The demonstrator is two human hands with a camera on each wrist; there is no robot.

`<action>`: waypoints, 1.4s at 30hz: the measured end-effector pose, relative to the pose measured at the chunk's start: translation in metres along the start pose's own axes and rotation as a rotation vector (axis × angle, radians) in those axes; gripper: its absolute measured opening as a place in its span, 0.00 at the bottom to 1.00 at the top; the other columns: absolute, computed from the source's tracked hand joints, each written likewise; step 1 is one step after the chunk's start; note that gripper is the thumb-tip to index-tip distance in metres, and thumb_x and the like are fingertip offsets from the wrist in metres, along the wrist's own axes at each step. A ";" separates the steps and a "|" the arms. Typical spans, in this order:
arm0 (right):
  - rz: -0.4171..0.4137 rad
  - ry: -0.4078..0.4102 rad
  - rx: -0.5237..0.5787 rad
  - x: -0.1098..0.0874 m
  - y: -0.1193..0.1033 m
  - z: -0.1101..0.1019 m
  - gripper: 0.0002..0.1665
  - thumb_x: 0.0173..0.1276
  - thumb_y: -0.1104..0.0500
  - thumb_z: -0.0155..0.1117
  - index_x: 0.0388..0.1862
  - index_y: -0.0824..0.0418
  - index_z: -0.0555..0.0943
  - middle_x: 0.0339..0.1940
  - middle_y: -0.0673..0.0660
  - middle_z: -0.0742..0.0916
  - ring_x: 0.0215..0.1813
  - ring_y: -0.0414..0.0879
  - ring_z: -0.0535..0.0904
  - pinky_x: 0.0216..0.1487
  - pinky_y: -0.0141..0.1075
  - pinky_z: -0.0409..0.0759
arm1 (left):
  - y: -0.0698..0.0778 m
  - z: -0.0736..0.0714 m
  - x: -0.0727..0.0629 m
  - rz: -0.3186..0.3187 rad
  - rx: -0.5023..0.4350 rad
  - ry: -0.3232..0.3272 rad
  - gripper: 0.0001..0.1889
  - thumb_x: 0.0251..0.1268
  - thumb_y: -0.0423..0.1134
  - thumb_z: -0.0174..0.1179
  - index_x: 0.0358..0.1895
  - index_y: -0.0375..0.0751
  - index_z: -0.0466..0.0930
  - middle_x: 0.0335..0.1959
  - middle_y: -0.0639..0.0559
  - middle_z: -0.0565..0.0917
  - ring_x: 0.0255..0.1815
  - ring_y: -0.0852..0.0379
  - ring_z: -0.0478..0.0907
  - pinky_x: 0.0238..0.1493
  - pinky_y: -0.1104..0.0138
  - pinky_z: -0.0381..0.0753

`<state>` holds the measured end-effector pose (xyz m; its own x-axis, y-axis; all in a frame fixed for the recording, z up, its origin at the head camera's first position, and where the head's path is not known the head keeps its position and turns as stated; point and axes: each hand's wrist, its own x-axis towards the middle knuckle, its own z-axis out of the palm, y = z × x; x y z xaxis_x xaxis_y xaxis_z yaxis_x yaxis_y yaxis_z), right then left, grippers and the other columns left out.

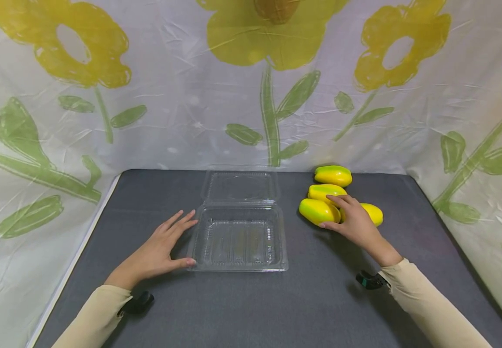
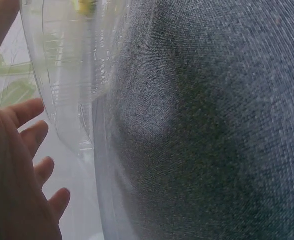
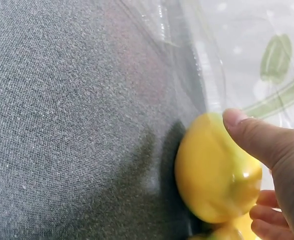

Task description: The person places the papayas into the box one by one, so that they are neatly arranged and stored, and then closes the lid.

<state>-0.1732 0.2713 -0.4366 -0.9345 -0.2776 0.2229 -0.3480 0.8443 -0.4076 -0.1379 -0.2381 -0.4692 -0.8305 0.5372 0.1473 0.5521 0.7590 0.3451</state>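
Note:
Several yellow-green mangoes lie at the right of the grey table. My right hand [image 1: 355, 220] grips the front-left mango [image 1: 316, 211], its thumb along the near side and its fingers over the far side. In the right wrist view the thumb [image 3: 254, 135] lies against this mango [image 3: 214, 170], with curled fingertips beyond it. A clear plastic clamshell box [image 1: 284, 241] stands in the middle, its lid [image 1: 239, 186] folded back. My left hand [image 1: 157, 251] is spread at the box's left edge, fingers relaxed, fingertips right at the rim.
Behind the gripped mango lie a second mango [image 1: 324, 190] and a third mango [image 1: 333, 175] near the table's back edge. Another mango [image 1: 373, 214] is partly behind the right hand. A flower-printed curtain [image 1: 181, 96] surrounds the grey table [image 1: 242, 309] at the back and sides.

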 end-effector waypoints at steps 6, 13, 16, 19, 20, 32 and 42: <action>-0.010 0.003 -0.017 0.003 -0.002 0.006 0.47 0.55 0.46 0.78 0.69 0.64 0.72 0.61 0.67 0.80 0.60 0.64 0.76 0.60 0.58 0.77 | 0.002 0.000 -0.001 -0.013 -0.015 -0.003 0.49 0.53 0.66 0.67 0.77 0.54 0.57 0.82 0.56 0.52 0.82 0.41 0.48 0.70 0.33 0.59; -0.005 0.008 -0.029 0.004 -0.003 0.011 0.46 0.54 0.46 0.79 0.68 0.64 0.73 0.61 0.67 0.80 0.61 0.64 0.76 0.61 0.59 0.76 | 0.004 -0.001 -0.003 0.017 -0.028 0.034 0.49 0.48 0.64 0.71 0.73 0.50 0.63 0.81 0.54 0.57 0.80 0.41 0.53 0.68 0.35 0.64; -0.007 0.014 -0.039 0.005 -0.003 0.013 0.46 0.54 0.46 0.79 0.67 0.65 0.74 0.60 0.67 0.80 0.60 0.64 0.77 0.60 0.58 0.77 | 0.006 -0.002 -0.005 0.020 -0.041 0.039 0.50 0.47 0.64 0.72 0.72 0.47 0.64 0.80 0.53 0.59 0.79 0.40 0.55 0.67 0.36 0.67; -0.013 0.021 -0.059 0.005 -0.003 0.014 0.45 0.53 0.47 0.79 0.66 0.65 0.75 0.59 0.67 0.81 0.59 0.63 0.78 0.59 0.57 0.78 | 0.007 -0.001 -0.006 0.017 -0.050 0.036 0.50 0.47 0.64 0.72 0.72 0.46 0.64 0.80 0.53 0.59 0.79 0.39 0.55 0.67 0.37 0.67; -0.016 0.022 -0.067 0.006 -0.003 0.014 0.45 0.53 0.47 0.79 0.66 0.66 0.75 0.58 0.68 0.81 0.58 0.63 0.78 0.59 0.57 0.78 | 0.007 -0.001 -0.006 0.018 -0.052 0.037 0.49 0.47 0.64 0.72 0.72 0.46 0.64 0.80 0.53 0.59 0.79 0.39 0.55 0.68 0.37 0.67; -0.019 0.016 -0.099 0.007 -0.004 0.014 0.43 0.55 0.48 0.79 0.65 0.67 0.75 0.58 0.68 0.81 0.56 0.63 0.79 0.57 0.56 0.79 | 0.006 0.001 -0.006 0.037 -0.067 0.033 0.52 0.40 0.64 0.75 0.71 0.45 0.66 0.81 0.51 0.57 0.79 0.39 0.55 0.67 0.39 0.70; -0.021 0.021 -0.095 0.008 -0.007 0.013 0.42 0.55 0.49 0.78 0.65 0.67 0.75 0.57 0.68 0.81 0.56 0.63 0.79 0.56 0.56 0.79 | 0.009 0.000 -0.004 0.046 -0.045 0.040 0.54 0.41 0.71 0.71 0.71 0.42 0.66 0.80 0.49 0.59 0.79 0.39 0.57 0.68 0.40 0.70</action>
<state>-0.1786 0.2572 -0.4430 -0.9249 -0.2871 0.2492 -0.3581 0.8782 -0.3172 -0.1291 -0.2335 -0.4663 -0.8070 0.5553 0.2011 0.5868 0.7160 0.3780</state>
